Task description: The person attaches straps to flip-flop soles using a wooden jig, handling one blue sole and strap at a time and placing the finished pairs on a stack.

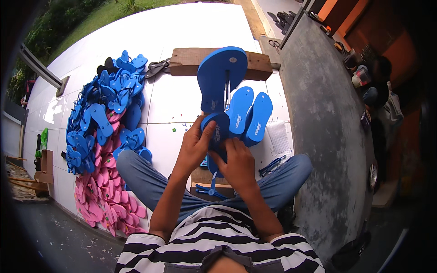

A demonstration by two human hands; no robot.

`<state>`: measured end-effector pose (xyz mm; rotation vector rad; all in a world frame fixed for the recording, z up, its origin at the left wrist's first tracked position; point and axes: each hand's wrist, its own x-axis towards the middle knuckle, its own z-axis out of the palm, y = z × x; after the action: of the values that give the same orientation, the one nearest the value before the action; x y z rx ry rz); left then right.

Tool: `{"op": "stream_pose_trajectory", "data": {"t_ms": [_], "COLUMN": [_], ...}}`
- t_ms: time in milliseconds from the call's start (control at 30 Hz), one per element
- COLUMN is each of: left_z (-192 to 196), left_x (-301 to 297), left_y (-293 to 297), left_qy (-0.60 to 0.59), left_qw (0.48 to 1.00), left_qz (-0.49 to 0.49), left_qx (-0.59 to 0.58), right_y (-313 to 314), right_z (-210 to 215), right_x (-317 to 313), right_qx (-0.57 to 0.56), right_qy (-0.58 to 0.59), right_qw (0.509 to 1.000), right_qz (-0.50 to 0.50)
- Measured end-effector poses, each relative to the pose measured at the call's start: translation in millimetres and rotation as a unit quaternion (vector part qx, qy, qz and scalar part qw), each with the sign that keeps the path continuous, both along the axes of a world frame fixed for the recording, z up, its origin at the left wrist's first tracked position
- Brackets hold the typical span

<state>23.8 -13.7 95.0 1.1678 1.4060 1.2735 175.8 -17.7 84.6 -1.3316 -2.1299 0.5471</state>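
Observation:
Between my hands is a blue flip-flop sole point(220, 128), tilted over my lap. My left hand point(193, 144) grips its left edge, thumb pressed on the face. My right hand point(237, 163) pinches the sole's lower right side; its fingertips are partly hidden. Below the hands a blue Y-shaped strap point(211, 189) lies over a brown block. Just beyond, a larger-looking blue sole point(211, 84) rests against a wooden beam point(184, 61), with a thin metal tool point(227, 91) in front of it. Two more blue soles point(240, 107) point(259, 116) lie side by side to the right.
At left lies a long heap of blue flip-flops point(98, 113), running into pink ones point(109, 195). Loose blue straps point(272, 166) and a printed paper sheet point(278, 136) are by my right knee. Scissors point(274, 43) lie beyond the beam. A grey ledge point(325, 127) runs along the right.

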Motion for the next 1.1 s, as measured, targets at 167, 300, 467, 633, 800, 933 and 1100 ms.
{"op": "stream_pose_trajectory", "data": {"t_ms": [167, 300, 467, 633, 800, 933, 1100], "left_z": [14, 8, 24, 37, 42, 44, 66], "left_x": [-5, -32, -36, -21, -13, -11, 0], "left_y": [7, 20, 2, 4, 28, 39, 30], "left_qy": [0.059, 0.112, -0.033, 0.078, 0.081, 0.024, -0.032], "left_qw": [0.996, 0.983, 0.989, 0.934, 0.903, 0.905, 0.973], "left_qz": [-0.008, 0.047, -0.013, -0.126, -0.087, -0.055, 0.013], "left_qx": [0.066, 0.137, 0.142, 0.325, 0.413, 0.42, 0.228], "right_y": [14, -4, -20, 30, 46, 50, 47], "right_z": [-1, 24, 35, 42, 54, 54, 53], "right_x": [-8, -4, 6, 13, 3, -6, -13], "right_qx": [0.115, 0.12, 0.054, 0.188, 0.197, 0.165, 0.112], "right_qy": [0.007, 0.003, 0.16, 0.163, 0.248, 0.334, 0.389], "right_qw": [0.99, 0.984, 0.983, 0.966, 0.948, 0.928, 0.914], "right_qz": [0.08, 0.133, 0.077, 0.074, 0.032, 0.009, -0.039]}}
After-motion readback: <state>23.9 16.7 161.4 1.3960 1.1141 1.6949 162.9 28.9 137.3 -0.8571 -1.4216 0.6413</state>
